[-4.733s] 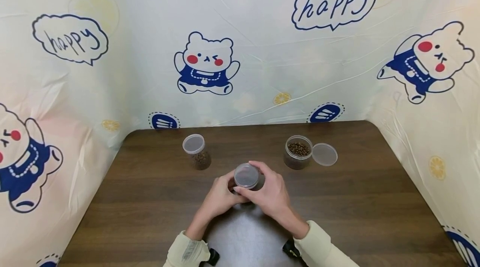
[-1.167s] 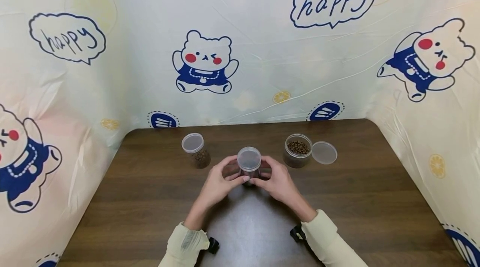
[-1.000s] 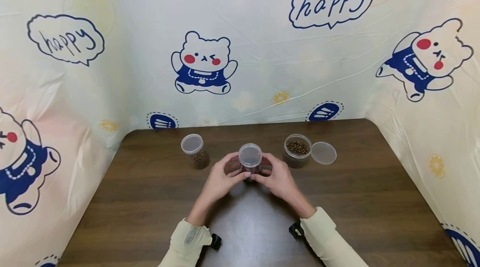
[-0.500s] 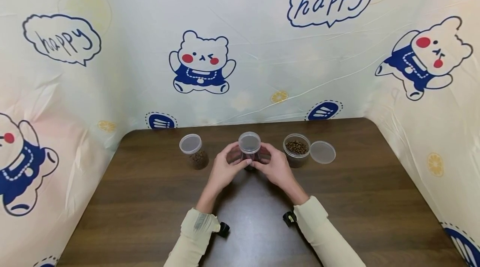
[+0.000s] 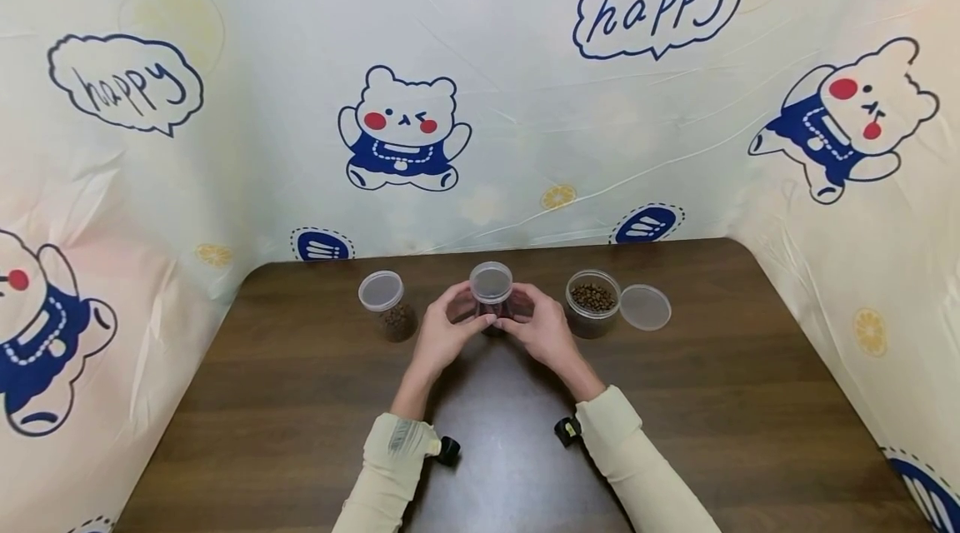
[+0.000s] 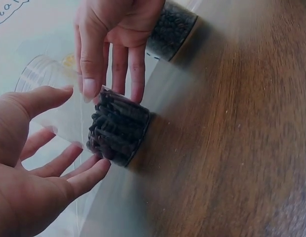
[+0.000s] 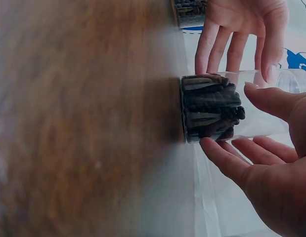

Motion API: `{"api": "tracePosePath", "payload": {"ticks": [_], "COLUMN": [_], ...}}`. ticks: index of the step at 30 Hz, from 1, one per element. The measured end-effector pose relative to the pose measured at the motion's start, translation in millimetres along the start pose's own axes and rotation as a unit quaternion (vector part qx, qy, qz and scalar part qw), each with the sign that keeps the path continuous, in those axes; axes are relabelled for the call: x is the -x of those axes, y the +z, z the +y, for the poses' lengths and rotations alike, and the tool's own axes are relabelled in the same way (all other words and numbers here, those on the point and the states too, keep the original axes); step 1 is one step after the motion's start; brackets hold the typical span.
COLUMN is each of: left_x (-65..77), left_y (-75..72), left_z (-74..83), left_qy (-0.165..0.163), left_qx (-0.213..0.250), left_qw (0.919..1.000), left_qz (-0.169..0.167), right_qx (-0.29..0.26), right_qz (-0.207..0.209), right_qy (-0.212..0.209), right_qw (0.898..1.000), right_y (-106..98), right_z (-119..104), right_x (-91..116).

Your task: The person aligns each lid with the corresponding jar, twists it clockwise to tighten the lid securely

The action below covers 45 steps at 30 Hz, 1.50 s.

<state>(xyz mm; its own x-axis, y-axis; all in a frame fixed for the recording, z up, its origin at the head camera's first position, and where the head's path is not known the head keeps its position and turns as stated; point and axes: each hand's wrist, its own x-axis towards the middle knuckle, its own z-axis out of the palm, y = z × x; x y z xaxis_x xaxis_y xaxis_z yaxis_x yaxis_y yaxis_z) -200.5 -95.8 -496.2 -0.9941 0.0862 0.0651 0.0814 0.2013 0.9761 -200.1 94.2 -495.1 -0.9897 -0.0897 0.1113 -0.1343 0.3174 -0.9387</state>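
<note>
A clear lidded jar stands upright between my hands near the back of the table, in line with two other jars. Dark, stick-like pieces fill its lower part, plain in the right wrist view. My left hand holds the jar from the left, fingers curved round its side and thumb at the front. From the right, my right hand holds it likewise, the thumbs almost meeting. In the left wrist view the jar's base appears to rest on the table.
To the left stands a lidded jar with dark contents low down. A wider jar of brown beans or pellets stands uncovered to the right, close to my right hand. Its round lid lies beside it on the wooden table. A printed curtain backs the table.
Earlier my right hand was at the jar's lid, nearer the front. Both hands have since moved the jar back between the other two, then slightly left. The other jars stayed put.
</note>
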Motion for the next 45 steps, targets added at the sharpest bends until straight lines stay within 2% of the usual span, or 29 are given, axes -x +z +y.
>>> {"api": "tracePosePath", "payload": {"ticks": [7, 16, 30, 37, 45], "left_x": [-0.5, -3.7, -3.2, -3.9, -2.8], "left_y": [0.0, 1.3, 0.9, 0.9, 0.4], "left_z": [-2.2, -6.6, -7.5, -6.9, 1.1], "left_qy": [0.002, -0.006, -0.010, -0.014, -0.028], "left_qx": [-0.010, 0.015, 0.028, 0.034, 0.004], "left_qw": [0.9999, 0.9998, 0.9996, 0.9993, 0.9993], "left_qz": [0.005, 0.008, 0.003, 0.004, 0.023], "right_qx": [0.002, 0.010, 0.043, 0.016, 0.016], "right_qz": [-0.004, -0.007, -0.013, -0.017, -0.011], "right_qy": [0.003, 0.011, 0.015, 0.023, 0.022], "right_qw": [1.000, 1.000, 0.999, 0.999, 1.000], "right_y": [-0.7, -2.0, -4.4, -4.9, -6.8], "right_z": [0.0, 0.4, -0.1, 0.6, -1.8], "right_x": [-2.3, -5.5, -6.2, -5.8, -4.1]}}
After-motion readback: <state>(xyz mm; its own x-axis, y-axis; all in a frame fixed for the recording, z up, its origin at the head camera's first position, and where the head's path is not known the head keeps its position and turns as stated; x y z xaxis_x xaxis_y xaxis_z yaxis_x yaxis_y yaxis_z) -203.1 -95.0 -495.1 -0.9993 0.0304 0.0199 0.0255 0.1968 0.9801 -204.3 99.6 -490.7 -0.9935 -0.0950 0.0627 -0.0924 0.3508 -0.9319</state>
